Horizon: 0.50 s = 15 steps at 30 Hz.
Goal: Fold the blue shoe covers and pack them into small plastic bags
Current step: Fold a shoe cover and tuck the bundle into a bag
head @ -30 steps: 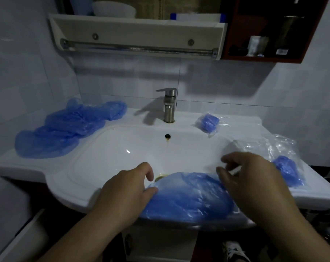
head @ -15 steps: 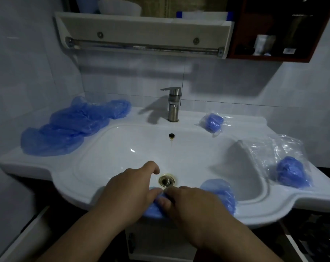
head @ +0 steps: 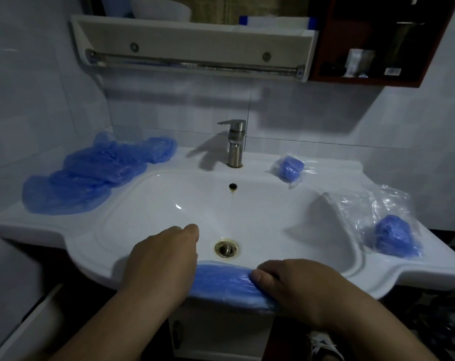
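A folded blue shoe cover (head: 222,282) lies as a long narrow strip on the sink's front rim (head: 377,277). My left hand (head: 161,264) rests flat on its left end and hides that end. My right hand (head: 294,285) grips the right end, thumb on top and fingers curled over the strip. A pile of unfolded blue shoe covers (head: 90,175) sits on the left counter. One small packed bag (head: 289,168) lies right of the tap. Another bagged blue bundle (head: 393,235) lies on the right counter beside loose clear plastic bags (head: 362,204).
The white basin holds a metal drain (head: 225,248), with the steel tap (head: 234,144) behind it. A shelf with a towel rail (head: 195,63) hangs above, and a dark cabinet (head: 364,48) is at upper right. A white shoe (head: 322,345) shows on the floor.
The shoe cover went from a wide flat shape to a narrow strip. My right hand swept left over it, then moved back to its right end. My left hand stayed on the left end.
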Available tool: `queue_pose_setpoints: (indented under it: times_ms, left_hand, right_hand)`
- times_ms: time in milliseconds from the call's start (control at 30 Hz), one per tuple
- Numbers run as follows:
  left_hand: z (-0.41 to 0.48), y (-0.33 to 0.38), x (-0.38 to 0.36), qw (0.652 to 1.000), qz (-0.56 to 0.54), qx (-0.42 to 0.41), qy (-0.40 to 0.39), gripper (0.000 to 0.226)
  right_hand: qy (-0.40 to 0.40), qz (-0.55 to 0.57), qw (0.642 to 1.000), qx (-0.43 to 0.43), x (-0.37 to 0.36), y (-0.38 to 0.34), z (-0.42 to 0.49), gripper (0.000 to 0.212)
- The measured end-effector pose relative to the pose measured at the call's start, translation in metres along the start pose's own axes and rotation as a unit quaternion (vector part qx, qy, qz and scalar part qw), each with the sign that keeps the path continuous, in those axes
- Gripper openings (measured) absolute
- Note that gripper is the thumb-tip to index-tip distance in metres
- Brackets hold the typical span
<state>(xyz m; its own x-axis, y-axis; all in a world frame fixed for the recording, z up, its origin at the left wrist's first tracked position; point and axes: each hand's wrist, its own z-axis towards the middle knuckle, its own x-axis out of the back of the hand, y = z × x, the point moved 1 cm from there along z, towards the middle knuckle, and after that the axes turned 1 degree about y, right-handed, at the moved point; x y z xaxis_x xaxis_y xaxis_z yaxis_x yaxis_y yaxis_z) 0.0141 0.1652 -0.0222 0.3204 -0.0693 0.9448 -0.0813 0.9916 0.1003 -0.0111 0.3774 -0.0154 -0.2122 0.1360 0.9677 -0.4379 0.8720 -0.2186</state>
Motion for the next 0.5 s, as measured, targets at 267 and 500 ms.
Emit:
queue_pose_setpoints:
  times_ms: [267, 500]
  left_hand:
    - [-0.008, 0.011, 0.018, 0.949, -0.249, -0.175, -0.084, 0.027]
    - [-0.012, 0.011, 0.007, 0.946, -0.172, -0.255, -0.097, 0.052]
  right_hand:
    - [0.043, -0.006, 0.999, 0.000, -0.003, -0.004, -0.003, 0.050]
    - [-0.020, 0.135, 0.989, 0.056, 0.017, 0.008, -0.020, 0.064]
